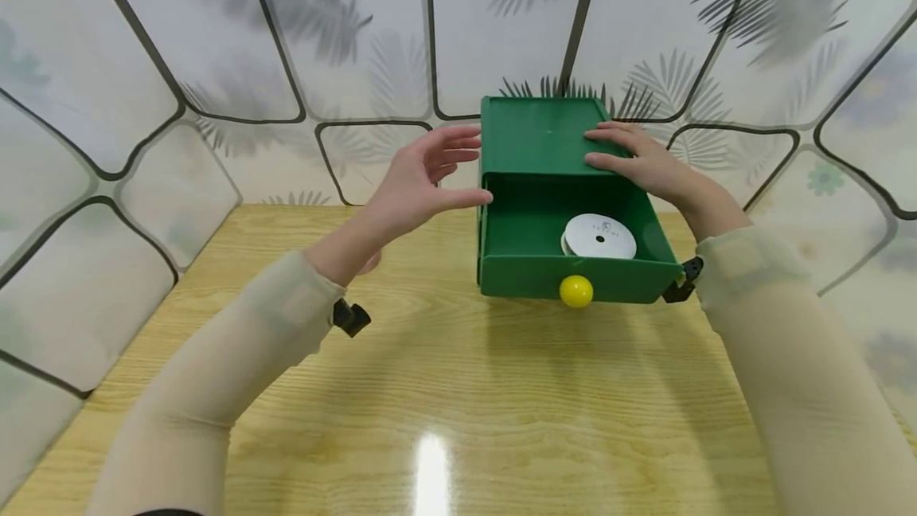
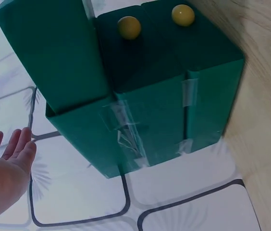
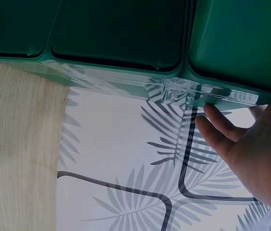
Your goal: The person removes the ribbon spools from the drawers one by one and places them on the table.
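Observation:
A green drawer cabinet (image 1: 544,138) stands at the back of the table, its top drawer (image 1: 516,279) pulled out towards me. Inside that drawer lies a white round spool (image 1: 600,236) with a small centre hole, and a yellow knob (image 1: 576,291) sits on the drawer front. My left hand (image 1: 426,177) is at the cabinet's left side, fingers spread, thumb tip right at the drawer's edge, nothing held. The right hand (image 1: 641,158) rests on the cabinet's top right edge with its fingers extended. Two lower drawers with yellow knobs (image 2: 129,28) show in the left wrist view.
Clear tape (image 2: 190,92) runs over the joins between the cabinet's tiers. A pale wood table (image 1: 344,412) lies in front. Patterned wall panels (image 1: 358,46) with dark outlines and leaf prints stand behind and at both sides.

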The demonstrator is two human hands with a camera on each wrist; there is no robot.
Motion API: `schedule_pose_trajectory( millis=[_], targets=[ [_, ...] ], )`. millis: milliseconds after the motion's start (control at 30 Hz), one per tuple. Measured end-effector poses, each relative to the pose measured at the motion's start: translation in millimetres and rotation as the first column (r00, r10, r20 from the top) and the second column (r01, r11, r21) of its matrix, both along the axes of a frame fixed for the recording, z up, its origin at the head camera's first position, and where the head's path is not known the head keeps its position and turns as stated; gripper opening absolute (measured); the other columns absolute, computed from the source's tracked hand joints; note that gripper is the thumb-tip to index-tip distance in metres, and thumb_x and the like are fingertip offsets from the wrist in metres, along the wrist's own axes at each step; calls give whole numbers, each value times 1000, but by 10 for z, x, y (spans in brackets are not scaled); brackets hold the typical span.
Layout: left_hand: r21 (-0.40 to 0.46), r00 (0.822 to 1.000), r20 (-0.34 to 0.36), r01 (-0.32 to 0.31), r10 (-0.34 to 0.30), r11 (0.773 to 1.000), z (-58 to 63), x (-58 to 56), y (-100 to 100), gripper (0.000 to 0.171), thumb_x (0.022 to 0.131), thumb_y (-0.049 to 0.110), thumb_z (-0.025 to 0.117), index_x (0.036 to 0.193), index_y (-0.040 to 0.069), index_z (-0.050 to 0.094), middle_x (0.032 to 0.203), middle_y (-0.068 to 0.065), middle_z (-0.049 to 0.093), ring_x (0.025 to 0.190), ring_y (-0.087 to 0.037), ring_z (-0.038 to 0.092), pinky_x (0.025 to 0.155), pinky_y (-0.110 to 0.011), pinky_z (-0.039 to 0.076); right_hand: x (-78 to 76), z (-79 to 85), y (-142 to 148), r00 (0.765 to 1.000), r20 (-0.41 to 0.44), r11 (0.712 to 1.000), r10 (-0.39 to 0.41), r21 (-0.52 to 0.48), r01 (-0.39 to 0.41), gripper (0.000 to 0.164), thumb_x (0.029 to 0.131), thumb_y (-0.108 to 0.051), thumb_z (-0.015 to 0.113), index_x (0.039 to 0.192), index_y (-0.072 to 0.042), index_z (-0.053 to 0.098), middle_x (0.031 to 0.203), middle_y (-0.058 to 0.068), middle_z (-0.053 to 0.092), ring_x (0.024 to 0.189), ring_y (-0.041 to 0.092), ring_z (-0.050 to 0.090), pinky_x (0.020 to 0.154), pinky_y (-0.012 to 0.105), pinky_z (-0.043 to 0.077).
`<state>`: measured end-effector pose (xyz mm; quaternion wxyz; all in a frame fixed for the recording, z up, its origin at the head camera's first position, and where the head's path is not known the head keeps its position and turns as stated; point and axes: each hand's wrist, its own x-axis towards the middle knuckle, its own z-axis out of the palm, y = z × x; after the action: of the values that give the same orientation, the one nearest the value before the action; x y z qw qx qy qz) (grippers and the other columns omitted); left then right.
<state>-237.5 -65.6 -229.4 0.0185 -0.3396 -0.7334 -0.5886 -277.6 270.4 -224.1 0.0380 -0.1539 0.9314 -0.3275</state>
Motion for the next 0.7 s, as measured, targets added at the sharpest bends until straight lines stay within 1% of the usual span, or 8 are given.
schedule_pose_trajectory(
  millis=[100,200,267,333,400,500,600,700],
  targets=[
    [-9,998,20,54,-54,999,50,-13,89,68,81,2,78,141,6,47,138,-14,52,124,-18,51,106,-27,35,5,2,-9,1000,-4,1000,0,-1,0,66,100,-40,49,153,-7,27,161,14,0,145,37,-5,109,66,5],
    [-16,994,51,99,-98,995,79,-10,193,68,82,1,77,142,5,46,138,-12,51,126,-19,50,107,-30,34,7,3,-18,1000,-8,1000,0,-2,0,66,100,-40,50,153,-7,28,161,14,1,146,37,-4,110,65,5],
    [-30,991,64,118,-116,993,95,-1,268,68,82,3,77,142,6,46,137,-9,53,126,-19,50,107,-32,36,5,4,-21,1000,-7,1000,0,-1,0,66,100,-40,50,153,-7,29,161,14,2,146,37,-4,110,65,4],
    [-47,989,61,139,-136,989,106,8,341,68,82,4,78,142,6,46,136,-8,53,126,-20,50,106,-35,37,0,5,-23,1000,-5,1000,0,-1,0,66,100,-41,50,153,-6,29,161,15,2,145,37,-4,110,65,4],
    [-72,986,53,159,-155,985,113,15,409,67,82,7,79,141,7,47,137,-9,54,125,-18,51,104,-36,39,-6,5,-24,1000,-5,1000,-1,1,1,66,100,-41,50,153,-7,30,161,15,3,145,38,-3,110,65,5],
    [-100,980,49,199,-195,975,115,16,510,66,82,8,79,140,6,48,138,-12,53,124,-15,52,104,-35,40,-13,1,-19,1000,-8,1000,0,2,0,66,100,-41,50,152,-6,30,161,16,4,145,38,-2,110,65,4],
    [-116,971,55,236,-231,965,107,15,598,65,82,8,79,140,4,48,137,-14,54,123,-16,53,103,-34,40,-19,-4,-16,1000,-14,1000,1,-1,-1,66,100,-41,50,152,-6,31,161,16,4,145,38,-2,110,65,4],
    [-151,965,62,263,-256,953,87,1,679,67,82,9,79,141,3,47,136,-14,54,122,-16,53,103,-32,40,-20,-7,-12,1000,-15,1000,4,-2,-4,65,100,-41,50,152,-6,30,161,16,5,145,38,-2,110,65,3]
  ],
)
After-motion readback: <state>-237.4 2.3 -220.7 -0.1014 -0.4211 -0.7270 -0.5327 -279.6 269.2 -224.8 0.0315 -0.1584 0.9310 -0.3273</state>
